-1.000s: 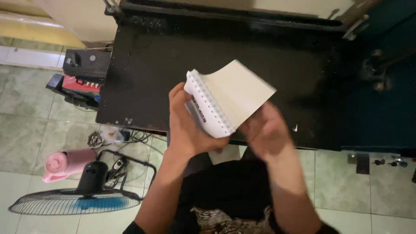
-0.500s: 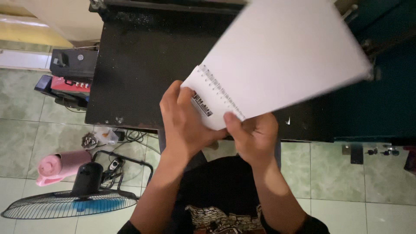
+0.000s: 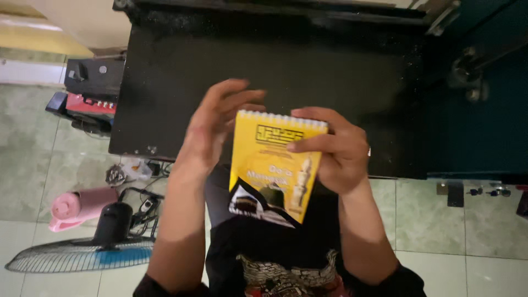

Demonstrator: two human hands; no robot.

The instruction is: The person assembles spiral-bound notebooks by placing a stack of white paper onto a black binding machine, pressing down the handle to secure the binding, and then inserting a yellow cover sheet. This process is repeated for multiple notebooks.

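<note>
A small spiral-bound booklet with a yellow cover and a picture at its lower part is held up over the front edge of a black table. My right hand grips its right side, thumb across the cover. My left hand is at the booklet's left edge, fingers spread and slightly blurred; whether it touches the booklet I cannot tell. The white spiral binding runs along the booklet's top.
Left of the table stand a black box and a red device. On the tiled floor lie cables, a pink bottle and a fan with a blue base. A dark teal surface is at right.
The booklet was open with a white page fanned wide; now it is shut, yellow cover facing me. My left hand has come off the binding and spread its fingers.
</note>
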